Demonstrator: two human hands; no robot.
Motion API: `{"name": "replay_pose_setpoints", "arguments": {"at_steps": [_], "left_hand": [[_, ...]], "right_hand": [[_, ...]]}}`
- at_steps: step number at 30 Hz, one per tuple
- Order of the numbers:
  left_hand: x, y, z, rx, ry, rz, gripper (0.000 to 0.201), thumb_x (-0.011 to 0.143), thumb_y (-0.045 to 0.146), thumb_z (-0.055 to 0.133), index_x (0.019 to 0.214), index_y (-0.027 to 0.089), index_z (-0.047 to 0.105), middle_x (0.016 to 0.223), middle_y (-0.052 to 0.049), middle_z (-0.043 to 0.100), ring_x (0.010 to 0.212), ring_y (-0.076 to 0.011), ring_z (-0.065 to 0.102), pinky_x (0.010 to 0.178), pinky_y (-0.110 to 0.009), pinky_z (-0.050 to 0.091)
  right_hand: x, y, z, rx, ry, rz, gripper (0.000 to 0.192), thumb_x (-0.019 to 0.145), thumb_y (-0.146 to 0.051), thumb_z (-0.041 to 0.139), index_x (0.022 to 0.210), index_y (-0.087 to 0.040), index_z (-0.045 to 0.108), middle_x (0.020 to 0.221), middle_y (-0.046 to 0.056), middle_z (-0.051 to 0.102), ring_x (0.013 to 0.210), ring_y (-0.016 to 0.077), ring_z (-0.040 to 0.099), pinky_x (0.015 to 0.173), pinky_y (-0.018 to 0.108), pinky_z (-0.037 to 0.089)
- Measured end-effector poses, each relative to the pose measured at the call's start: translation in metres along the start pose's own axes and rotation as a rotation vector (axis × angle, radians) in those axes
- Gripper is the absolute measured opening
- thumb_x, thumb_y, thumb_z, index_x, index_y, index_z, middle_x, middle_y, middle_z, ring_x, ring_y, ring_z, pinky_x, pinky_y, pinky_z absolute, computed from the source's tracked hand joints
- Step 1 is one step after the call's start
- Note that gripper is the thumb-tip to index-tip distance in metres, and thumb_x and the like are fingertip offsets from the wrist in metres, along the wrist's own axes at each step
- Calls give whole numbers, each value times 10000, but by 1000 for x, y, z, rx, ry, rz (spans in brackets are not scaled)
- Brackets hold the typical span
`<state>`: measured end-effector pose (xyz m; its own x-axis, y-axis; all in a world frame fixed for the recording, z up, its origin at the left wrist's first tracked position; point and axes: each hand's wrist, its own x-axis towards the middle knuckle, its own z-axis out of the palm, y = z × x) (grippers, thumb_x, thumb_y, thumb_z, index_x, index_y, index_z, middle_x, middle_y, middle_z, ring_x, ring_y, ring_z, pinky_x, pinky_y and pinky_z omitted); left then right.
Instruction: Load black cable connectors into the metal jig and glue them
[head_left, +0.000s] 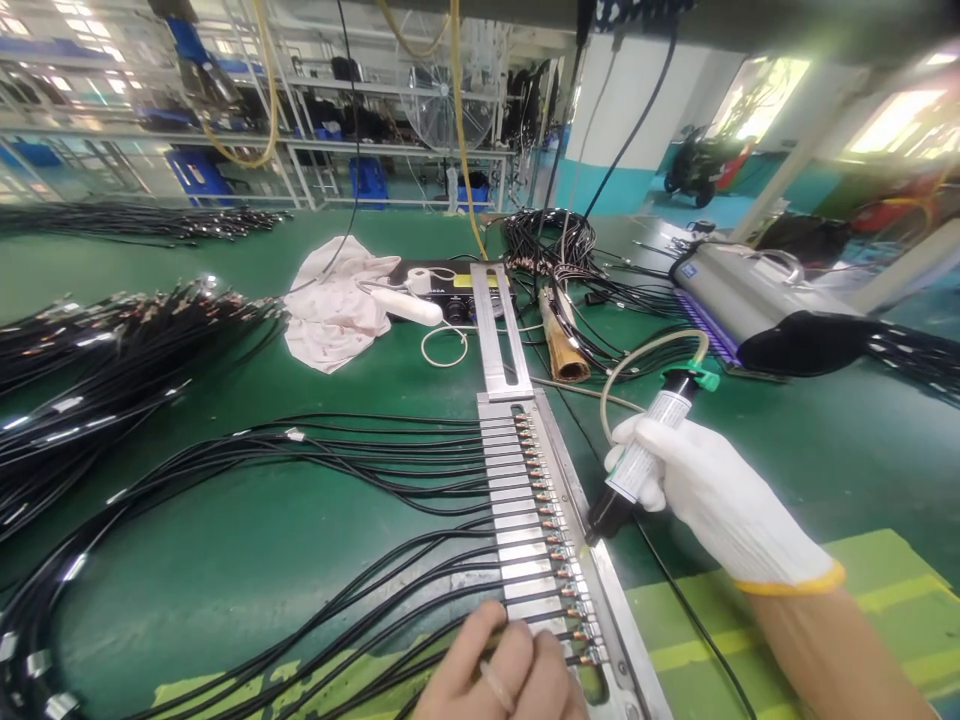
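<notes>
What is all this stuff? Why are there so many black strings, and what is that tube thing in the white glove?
This picture comes from a camera worn on a person's head, looking down at their own two hands. The black strings are thin cables lying on a green table. Their ends sit side by side in the slots of a long metal holder. The right hand, in a white glove, holds a tube-shaped dispenser with a hose on top, its dark tip pointing down beside the cable ends. The bare left hand rests on the cables near the holder. Farther back lie a crumpled white cloth and more cable bundles.
</notes>
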<state>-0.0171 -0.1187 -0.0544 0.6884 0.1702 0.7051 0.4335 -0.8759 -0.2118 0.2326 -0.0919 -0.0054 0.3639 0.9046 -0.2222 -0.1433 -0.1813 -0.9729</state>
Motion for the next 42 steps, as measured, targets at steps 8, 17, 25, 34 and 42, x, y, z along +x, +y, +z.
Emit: {"name": "replay_pose_setpoints", "arguments": {"at_steps": [8, 17, 25, 34, 42], "left_hand": [[-4, -13, 1, 91, -169, -36, 287, 919, 101, 388, 932, 148, 670, 966, -72, 678, 920, -213, 576, 1137, -431, 286], [-2, -11, 2, 63, -149, -34, 394, 958, 62, 318, 893, 142, 698, 923, -72, 700, 895, -233, 570, 990, -405, 350], [-2, -11, 3, 69, -149, -29, 374, 953, 73, 332, 902, 147, 695, 937, -74, 685, 892, -225, 564, 964, -400, 357], [0, -10, 3, 55, -146, -28, 428, 972, 51, 290, 887, 134, 702, 920, -78, 702, 882, -239, 567, 922, -408, 372], [0, -11, 1, 54, -154, -25, 433, 978, 47, 283, 892, 126, 700, 924, -83, 701, 884, -244, 572, 915, -413, 377]], "right_hand": [[-1, 0, 3, -46, -14, -54, 402, 727, -519, 806, 820, -144, 696, 649, 64, 703, 414, 106, 492, 399, 243, 391], [0, 3, 2, -66, -20, -72, 397, 764, -518, 793, 822, -139, 689, 599, 40, 671, 436, 110, 506, 423, 238, 394], [0, 3, 2, -44, -31, -64, 383, 764, -510, 795, 858, -151, 699, 667, 56, 708, 434, 116, 503, 425, 258, 392], [-1, 4, 2, -47, -21, -69, 384, 775, -501, 792, 857, -143, 683, 701, 71, 715, 450, 108, 511, 434, 244, 398], [-1, 2, 2, -34, -17, -54, 381, 767, -481, 804, 875, -133, 693, 705, 71, 719, 436, 99, 508, 416, 228, 394]]}}
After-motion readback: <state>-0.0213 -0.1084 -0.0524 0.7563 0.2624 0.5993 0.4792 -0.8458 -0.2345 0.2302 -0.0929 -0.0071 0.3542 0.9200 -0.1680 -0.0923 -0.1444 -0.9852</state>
